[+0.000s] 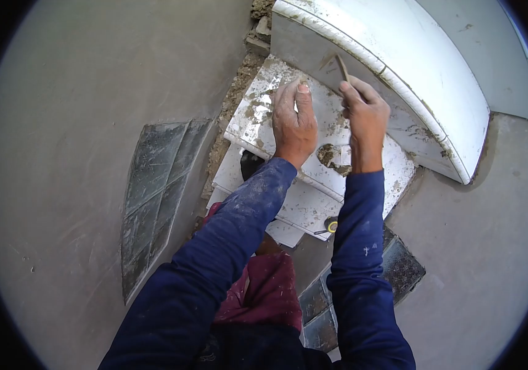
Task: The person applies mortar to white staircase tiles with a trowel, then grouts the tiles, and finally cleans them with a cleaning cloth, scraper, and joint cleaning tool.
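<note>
Tan stick (343, 68) juts forward from right-hand fingers (367, 92).

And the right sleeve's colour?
The right sleeve is dark blue, with small white marks; best seen in the head view.

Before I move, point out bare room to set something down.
The upper tread, between its rounded edge and the next riser, looks mostly bare. Crowded: the step beneath the left hand and right hand, with brown smears. A tape measure sits on the lower tread.
</note>
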Action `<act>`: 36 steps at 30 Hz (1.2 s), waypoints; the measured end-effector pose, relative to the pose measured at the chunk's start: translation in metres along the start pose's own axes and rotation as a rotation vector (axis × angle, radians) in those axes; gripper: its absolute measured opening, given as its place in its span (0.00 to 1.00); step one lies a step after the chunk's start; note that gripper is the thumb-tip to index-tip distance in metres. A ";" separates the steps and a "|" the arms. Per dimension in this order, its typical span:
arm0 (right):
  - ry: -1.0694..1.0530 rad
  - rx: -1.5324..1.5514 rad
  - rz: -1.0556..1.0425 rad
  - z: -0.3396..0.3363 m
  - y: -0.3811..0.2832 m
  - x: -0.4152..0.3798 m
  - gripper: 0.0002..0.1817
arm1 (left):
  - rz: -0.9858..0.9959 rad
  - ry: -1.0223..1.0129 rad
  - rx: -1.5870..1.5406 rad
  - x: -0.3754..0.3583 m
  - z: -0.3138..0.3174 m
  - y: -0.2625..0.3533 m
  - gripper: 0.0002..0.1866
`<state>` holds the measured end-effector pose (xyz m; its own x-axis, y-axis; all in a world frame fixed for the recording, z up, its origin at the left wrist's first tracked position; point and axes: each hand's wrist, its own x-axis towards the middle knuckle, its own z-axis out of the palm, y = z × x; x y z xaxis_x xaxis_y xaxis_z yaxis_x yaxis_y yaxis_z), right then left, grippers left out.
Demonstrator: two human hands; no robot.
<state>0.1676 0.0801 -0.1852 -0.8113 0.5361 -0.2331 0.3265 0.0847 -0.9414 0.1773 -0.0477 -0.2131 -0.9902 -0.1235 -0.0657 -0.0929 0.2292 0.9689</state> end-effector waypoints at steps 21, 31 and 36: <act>0.617 0.119 0.102 -0.181 0.074 -0.075 0.22 | 0.073 -0.158 0.038 -0.007 0.012 -0.015 0.23; 0.547 0.461 0.158 -0.153 0.040 -0.048 0.25 | 0.750 -0.538 0.491 0.013 0.108 0.124 0.24; 0.814 0.231 -0.081 -0.183 0.051 -0.024 0.22 | 0.850 -0.761 1.095 0.063 0.180 0.119 0.38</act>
<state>0.2923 0.2256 -0.1828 -0.1972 0.9804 0.0017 0.1038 0.0227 -0.9943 0.0853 0.1456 -0.1452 -0.5779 0.8150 -0.0411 0.7995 0.5756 0.1717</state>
